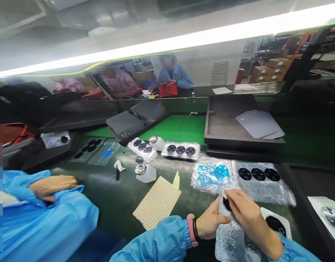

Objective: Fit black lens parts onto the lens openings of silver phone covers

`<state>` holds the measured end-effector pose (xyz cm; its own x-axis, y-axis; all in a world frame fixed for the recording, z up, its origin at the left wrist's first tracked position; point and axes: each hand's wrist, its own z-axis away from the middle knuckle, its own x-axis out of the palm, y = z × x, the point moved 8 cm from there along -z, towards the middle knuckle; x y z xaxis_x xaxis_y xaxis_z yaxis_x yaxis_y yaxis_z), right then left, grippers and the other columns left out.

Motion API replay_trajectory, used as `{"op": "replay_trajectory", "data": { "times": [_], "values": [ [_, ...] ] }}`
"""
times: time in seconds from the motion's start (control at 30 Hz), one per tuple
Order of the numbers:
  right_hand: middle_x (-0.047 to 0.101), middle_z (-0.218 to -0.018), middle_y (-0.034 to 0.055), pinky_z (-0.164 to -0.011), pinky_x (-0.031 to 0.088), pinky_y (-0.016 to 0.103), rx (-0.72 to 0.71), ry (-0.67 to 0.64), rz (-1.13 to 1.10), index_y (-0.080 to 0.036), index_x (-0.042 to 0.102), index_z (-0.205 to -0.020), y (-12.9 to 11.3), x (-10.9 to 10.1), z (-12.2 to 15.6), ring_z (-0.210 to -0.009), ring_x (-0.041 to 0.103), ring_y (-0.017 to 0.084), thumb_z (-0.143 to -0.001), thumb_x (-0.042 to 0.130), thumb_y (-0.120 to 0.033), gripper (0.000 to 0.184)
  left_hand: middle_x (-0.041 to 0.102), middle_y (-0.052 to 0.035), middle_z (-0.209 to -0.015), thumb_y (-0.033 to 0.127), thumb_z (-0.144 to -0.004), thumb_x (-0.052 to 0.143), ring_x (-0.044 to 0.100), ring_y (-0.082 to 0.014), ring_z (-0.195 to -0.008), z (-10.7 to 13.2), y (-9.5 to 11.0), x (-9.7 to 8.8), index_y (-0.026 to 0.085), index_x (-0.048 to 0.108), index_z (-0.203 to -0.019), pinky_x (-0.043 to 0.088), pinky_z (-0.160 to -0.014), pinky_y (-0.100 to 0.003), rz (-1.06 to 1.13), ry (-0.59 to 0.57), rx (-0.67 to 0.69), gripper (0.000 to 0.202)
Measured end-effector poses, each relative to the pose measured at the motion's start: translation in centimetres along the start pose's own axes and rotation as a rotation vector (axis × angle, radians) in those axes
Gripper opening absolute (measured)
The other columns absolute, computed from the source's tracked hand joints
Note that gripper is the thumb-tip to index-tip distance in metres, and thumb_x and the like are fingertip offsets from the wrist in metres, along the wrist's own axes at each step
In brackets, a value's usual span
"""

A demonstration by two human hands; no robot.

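My left hand (208,222) grips the edge of a silvery, textured phone back cover (229,242) at the lower right, with the thumb over its face. A black round part (227,203) shows near the cover's top end. Bent over that end is my right hand (245,214), its fingers closed together against the black part. Something small and white seems to be at those fingertips, but I cannot make it out. Beyond the hands lie a clear bag with blue film pieces (213,175) and a plastic tray with three black discs (258,174). Another cover (286,222) lies partly behind my right wrist.
White dispenser bottles (147,173) and a perforated beige sheet (158,203) stand mid-bench. More disc packs (181,150) lie behind. Dark trays (244,142) hold grey panels (260,123). A co-worker's blue sleeve (58,222) and hand (54,185) rest at left. Other people sit beyond.
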<state>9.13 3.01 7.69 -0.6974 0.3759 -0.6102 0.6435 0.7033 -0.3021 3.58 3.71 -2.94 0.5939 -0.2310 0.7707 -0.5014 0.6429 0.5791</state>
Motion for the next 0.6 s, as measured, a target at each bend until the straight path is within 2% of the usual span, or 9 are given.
{"op": "replay_trajectory", "data": {
  "times": [0.1, 0.17, 0.27, 0.37, 0.43, 0.53, 0.6],
  "values": [
    [0.066, -0.082, 0.0058, -0.069, 0.057, 0.020, -0.059, -0.036, -0.060, -0.014, 0.054, -0.103, -0.6, 0.1, -0.2, -0.076, 0.067, 0.014, -0.096, 0.036, -0.010, 0.019, 0.066, -0.0035, -0.079, 0.013, -0.049, 0.085, 0.064, -0.0177, -0.074, -0.3, 0.3, 0.1, 0.014, 0.059, -0.090, 0.043, -0.069, -0.026, -0.008, 0.014, 0.025, 0.049],
    [0.065, -0.082, 0.0058, -0.068, 0.057, 0.021, -0.041, -0.044, 0.025, -0.014, 0.053, -0.103, -0.1, -0.8, -0.3, -0.074, 0.067, 0.014, -0.096, 0.037, -0.010, 0.018, 0.067, -0.0038, -0.080, 0.016, -0.048, 0.086, 0.065, -0.0189, -0.070, -0.3, 0.3, 0.1, 0.016, 0.057, -0.097, 0.045, -0.069, -0.029, -0.006, 0.014, 0.007, 0.057],
    [0.065, -0.081, 0.0051, -0.067, 0.057, 0.023, -0.010, -0.019, 0.299, -0.015, 0.053, -0.102, 1.3, -3.8, 0.0, -0.069, 0.067, 0.015, -0.096, 0.040, -0.011, 0.015, 0.069, -0.0063, -0.082, 0.023, -0.047, 0.088, 0.066, -0.0235, -0.066, -0.2, 0.4, 0.1, 0.018, 0.053, -0.106, 0.049, -0.068, -0.037, 0.003, 0.005, -0.040, 0.069],
    [0.066, -0.076, 0.0046, -0.062, 0.055, 0.026, 0.050, 0.021, 0.564, -0.013, 0.054, -0.097, 2.3, -7.6, 1.7, -0.063, 0.066, 0.015, -0.099, 0.038, -0.018, 0.017, 0.071, -0.0095, -0.089, 0.020, -0.049, 0.086, 0.069, -0.0264, -0.072, -0.2, 1.2, -0.1, 0.016, 0.054, -0.102, 0.050, -0.072, -0.039, 0.027, 0.031, -0.043, 0.062],
    [0.065, -0.070, 0.0043, -0.058, 0.054, 0.025, 0.098, -0.013, 0.696, -0.013, 0.055, -0.091, 2.4, -9.2, 3.4, -0.059, 0.065, 0.015, -0.100, 0.033, -0.020, 0.025, 0.072, -0.0098, -0.092, 0.019, -0.050, 0.084, 0.069, -0.0265, -0.076, -0.3, 1.9, -0.4, 0.015, 0.055, -0.101, 0.051, -0.077, -0.039, 0.049, 0.068, -0.024, 0.059],
    [0.066, -0.071, 0.0052, -0.054, 0.055, 0.024, 0.146, -0.088, 0.833, -0.015, 0.058, -0.086, 1.6, -9.9, 5.8, -0.062, 0.066, 0.016, -0.100, 0.023, -0.019, 0.038, 0.072, -0.0096, -0.093, 0.022, -0.052, 0.083, 0.069, -0.0266, -0.077, -0.4, 2.8, -0.8, 0.015, 0.056, -0.111, 0.052, -0.076, -0.038, 0.067, 0.111, -0.011, 0.065],
    [0.070, -0.084, 0.0086, -0.065, 0.059, 0.029, 0.150, -0.133, 0.895, -0.014, 0.062, -0.091, 0.4, -9.3, 7.1, -0.074, 0.069, 0.019, -0.098, 0.024, -0.018, 0.038, 0.072, -0.0089, -0.091, 0.022, -0.053, 0.083, 0.069, -0.0258, -0.074, -0.3, 3.3, -1.1, 0.016, 0.055, -0.117, 0.053, -0.073, -0.037, 0.064, 0.138, -0.007, 0.069]
  ]
}}
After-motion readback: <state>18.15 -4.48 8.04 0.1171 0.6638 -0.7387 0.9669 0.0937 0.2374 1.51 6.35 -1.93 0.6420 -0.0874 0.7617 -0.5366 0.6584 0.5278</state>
